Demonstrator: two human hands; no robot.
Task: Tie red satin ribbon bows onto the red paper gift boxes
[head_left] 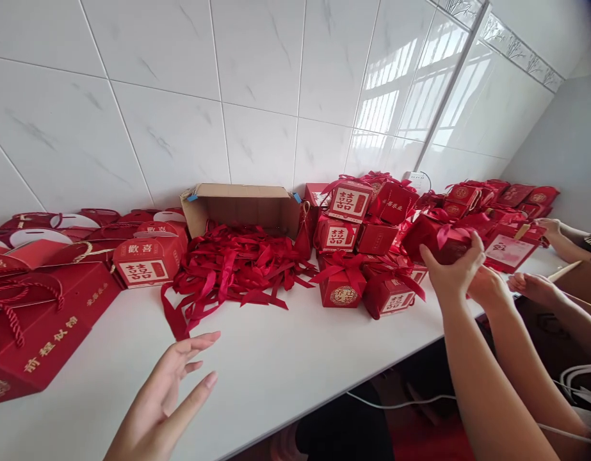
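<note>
Ribbons spill from cardboard box; right hand holds red box.

Head camera looks down across the table at the wall, seemingly close

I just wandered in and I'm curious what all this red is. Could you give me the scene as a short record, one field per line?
Left hand: raised, fingers apart, holding nothing, nearest the ribbons
Right hand: thumb and fingers around a red box with a bow
Centre: loose red ribbons spilling from an open cardboard carton
Far left: large red box with a twisted rope handle
Right of centre: stacked small boxes, several with bows
Other people: hands at far right
Surface: white table
Backdrop: tiled wall
</note>
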